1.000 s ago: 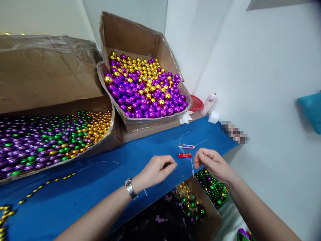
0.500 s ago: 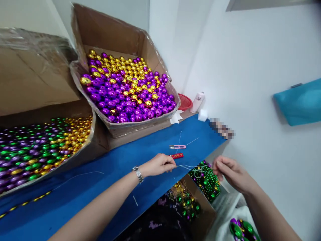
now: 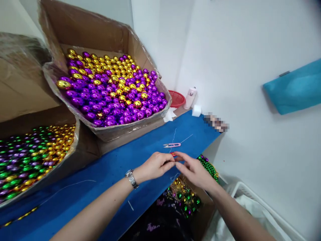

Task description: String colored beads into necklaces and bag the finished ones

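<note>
My left hand (image 3: 155,166), with a metal watch on its wrist, is closed in a pinch on a thin white thread (image 3: 175,177). Its fingertips meet those of my right hand (image 3: 194,170), which also looks pinched on the thread. A loose loop of the thread hangs just below the fingers, over the table edge; the pinch point is partly hidden. Just beyond the hands lie pink thread snips (image 3: 173,145) with white thread ends around them. A small red object (image 3: 173,154) is mostly covered by my fingers.
A cardboard box (image 3: 125,129) of purple and gold balls stands behind the blue tabletop (image 3: 112,170); another holds smaller beads (image 3: 37,157). A red basket (image 3: 177,99) and pink bottle (image 3: 190,98) stand farther back. Below the edge are green and gold beads (image 3: 184,197) and a white-lined bin (image 3: 240,201).
My right hand has moved left, from apart with thread stretched between the hands, to meet my left fingertips. The red object is now mostly covered. The view has shifted to the right.
</note>
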`<state>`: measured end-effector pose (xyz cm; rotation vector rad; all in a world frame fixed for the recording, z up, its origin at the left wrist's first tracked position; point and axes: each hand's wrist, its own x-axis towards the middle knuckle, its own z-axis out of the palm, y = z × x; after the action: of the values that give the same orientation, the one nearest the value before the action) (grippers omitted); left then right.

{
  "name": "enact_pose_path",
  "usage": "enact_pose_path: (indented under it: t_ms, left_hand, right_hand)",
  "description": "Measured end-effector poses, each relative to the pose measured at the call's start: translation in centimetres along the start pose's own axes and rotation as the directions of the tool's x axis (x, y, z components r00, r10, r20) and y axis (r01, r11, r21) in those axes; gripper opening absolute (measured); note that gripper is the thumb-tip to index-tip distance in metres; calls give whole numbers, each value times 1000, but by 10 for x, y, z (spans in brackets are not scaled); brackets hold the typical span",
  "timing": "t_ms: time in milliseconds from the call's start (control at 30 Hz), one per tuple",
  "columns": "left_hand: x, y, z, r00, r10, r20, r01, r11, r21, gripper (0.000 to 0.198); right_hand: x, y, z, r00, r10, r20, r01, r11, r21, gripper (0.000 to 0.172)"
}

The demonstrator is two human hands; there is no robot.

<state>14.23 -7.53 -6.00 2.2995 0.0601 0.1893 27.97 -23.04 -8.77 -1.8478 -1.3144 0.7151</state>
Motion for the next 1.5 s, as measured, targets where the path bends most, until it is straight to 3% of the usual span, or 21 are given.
enact_pose_path:
  t_ms: [67,133,367,500,567,667,800,933,1033,1133,1200,1233,1300,1367,1400,1467,1500]
  left_hand:
    - [-2,1,-3,1000,-11,-26,11,1000,18,26]
    - [-7,-5,-12,996,-57,-67,61,996,61,27]
    - [-35,-51,-52,946,-183,-268,233,958,169,24]
    - [-39,-55,-62,939,-197,-283,262,942,211,25]
    - [-36,-47,-60,956,-163,-245,220,949,225,27]
    - [-28,-28,-49,977,-104,-186,143,968,207,29]
    - [-19,-8,-37,987,-63,-147,85,986,147,27]
    - [-20,-19,-46,965,-90,-245,131,979,157,26]
    - [-29,-35,-57,874,-149,-462,261,946,189,23]
    - [-42,-39,-48,662,-202,-722,359,931,69,23]
    - [-49,-33,-26,546,-329,-771,346,926,-150,23]
    - [-52,-28,-12,547,-421,-724,308,905,-293,24]
    - [-55,-18,14,645,-548,-532,167,781,-602,28]
    - [-57,-12,32,757,-551,-350,11,547,-837,33]
    - [-58,-12,36,793,-534,-293,-39,435,-899,32]
    - [-65,-16,37,814,-528,-241,-71,322,-944,27]
    - [-71,-20,33,802,-548,-238,-50,336,-941,24]
  right_hand:
    - [6,-1,13,998,-7,59,3,998,59,35]
    - [5,11,9,998,15,62,-20,997,80,39]
    - [-43,102,-60,977,206,-54,-210,973,-99,44]
    - [-68,124,-76,949,275,-150,-303,930,-207,39]
    - [-63,114,-69,945,265,-192,-304,928,-215,30]
    - [-33,74,-41,966,182,-185,-212,964,-160,25]
    - [15,10,11,1000,23,-15,-22,998,61,45]
    - [38,-22,37,991,-45,129,6,957,289,30]
    - [44,-30,38,981,-61,186,-27,901,434,32]
    - [54,-38,38,978,-59,199,-74,796,601,34]
    - [63,-46,43,984,-36,175,-98,707,700,35]
    - [68,-51,46,985,-26,168,-109,665,738,36]
    - [77,-61,54,986,-14,168,-126,597,792,36]
    - [86,-70,60,986,-9,168,-135,553,822,37]
    - [90,-73,62,987,-5,161,-133,539,832,37]
    - [98,-76,62,992,11,129,-115,528,841,38]
    - [102,-74,60,994,24,106,-103,531,841,39]
